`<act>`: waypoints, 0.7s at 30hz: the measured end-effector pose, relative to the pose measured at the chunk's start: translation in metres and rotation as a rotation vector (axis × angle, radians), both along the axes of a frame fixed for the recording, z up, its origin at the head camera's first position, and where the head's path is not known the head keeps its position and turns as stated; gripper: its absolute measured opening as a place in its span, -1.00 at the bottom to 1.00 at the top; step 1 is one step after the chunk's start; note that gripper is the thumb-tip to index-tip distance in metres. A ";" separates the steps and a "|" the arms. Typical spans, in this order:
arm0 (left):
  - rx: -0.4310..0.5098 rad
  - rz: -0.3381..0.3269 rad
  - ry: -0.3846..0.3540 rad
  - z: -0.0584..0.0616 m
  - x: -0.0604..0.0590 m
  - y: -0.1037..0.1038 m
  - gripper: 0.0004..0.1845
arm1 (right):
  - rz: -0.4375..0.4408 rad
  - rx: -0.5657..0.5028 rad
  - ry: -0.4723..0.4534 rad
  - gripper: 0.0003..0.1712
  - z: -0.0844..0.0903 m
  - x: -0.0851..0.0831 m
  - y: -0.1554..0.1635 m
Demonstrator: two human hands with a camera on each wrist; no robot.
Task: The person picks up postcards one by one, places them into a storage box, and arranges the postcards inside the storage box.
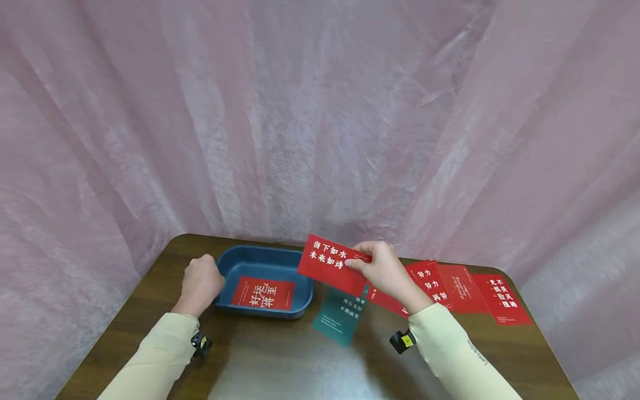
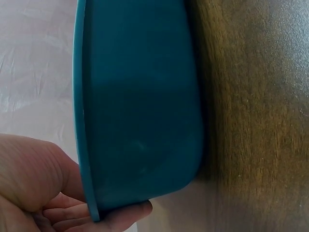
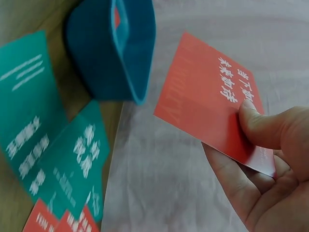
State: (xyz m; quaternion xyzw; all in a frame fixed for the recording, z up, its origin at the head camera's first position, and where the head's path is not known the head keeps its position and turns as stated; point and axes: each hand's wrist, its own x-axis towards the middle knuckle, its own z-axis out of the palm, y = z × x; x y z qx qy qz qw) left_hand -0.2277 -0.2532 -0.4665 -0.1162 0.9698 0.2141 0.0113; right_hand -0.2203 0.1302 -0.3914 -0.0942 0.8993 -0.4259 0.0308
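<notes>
While one red printed card (image 1: 263, 293) already lies in the blue plastic tray (image 1: 235, 268), a second red card (image 1: 327, 264) is pinched by the right hand (image 1: 385, 272) just beside it. The tray's rim is gripped by the left hand (image 1: 200, 281); several red cards (image 1: 470, 290) and green cards (image 1: 342, 314) remain on the brown wooden table (image 1: 280, 361).

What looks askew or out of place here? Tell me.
Nothing is damaged or spilled. The cards on the table lie untidily: the red cards overlap in a loose fan and the green cards sit crooked beside the blue tray, where one red card lies flat.
</notes>
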 end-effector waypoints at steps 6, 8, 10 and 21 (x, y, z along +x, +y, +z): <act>0.001 0.008 -0.013 -0.001 0.000 0.000 -0.72 | 0.042 -0.028 0.031 -0.73 0.003 -0.009 -0.030; -0.003 0.009 -0.018 -0.001 -0.001 0.000 -0.72 | 0.050 -0.031 0.034 -0.71 0.002 -0.012 -0.039; -0.006 0.012 -0.016 -0.001 -0.001 0.000 -0.72 | 0.056 -0.036 0.029 -0.69 0.002 -0.015 -0.048; -0.024 0.014 -0.001 0.001 -0.002 0.001 -0.74 | 0.109 -0.041 -0.017 -0.67 -0.020 -0.021 -0.094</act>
